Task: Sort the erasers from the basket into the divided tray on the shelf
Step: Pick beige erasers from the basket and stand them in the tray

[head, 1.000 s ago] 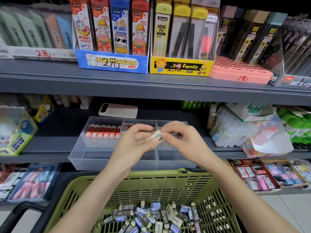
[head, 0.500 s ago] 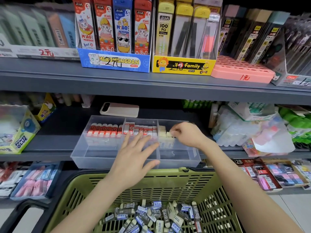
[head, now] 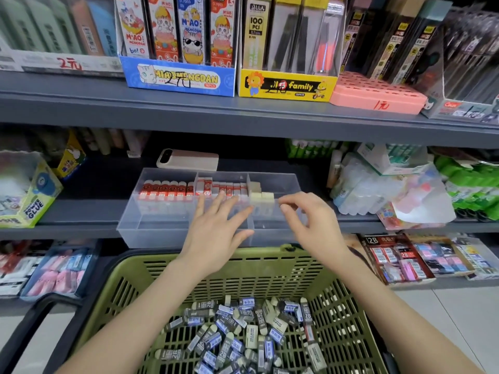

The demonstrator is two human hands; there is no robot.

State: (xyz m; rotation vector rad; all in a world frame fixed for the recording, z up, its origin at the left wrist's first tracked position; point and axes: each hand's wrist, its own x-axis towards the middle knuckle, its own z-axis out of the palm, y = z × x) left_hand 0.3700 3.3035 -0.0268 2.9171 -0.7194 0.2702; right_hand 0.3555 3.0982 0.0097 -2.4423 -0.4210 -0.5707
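Note:
A clear divided tray [head: 140,233] sits on the middle shelf. Its left compartment holds a row of red-wrapped erasers [head: 166,188], the middle one red-and-white erasers [head: 216,188], the right one a few cream erasers [head: 261,197]. My left hand [head: 216,233] hovers flat over the tray's middle, fingers spread, holding nothing. My right hand [head: 310,222] hangs just right of the cream erasers, fingers loosely curled and apart, nothing in them. Below, a green basket [head: 129,279] holds a heap of several dark-sleeved 2B erasers [head: 243,333].
A phone [head: 189,159] lies behind the tray. A glue box [head: 29,198] stands to the left and plastic-wrapped packs [head: 378,190] to the right. The upper shelf [head: 81,103] overhangs the tray. Eraser packs [head: 399,260] fill the lower shelf.
A second ago both hands held one eraser between them. My right hand set it in the right compartment and has now drawn back slightly; my left hand has opened flat over the tray.

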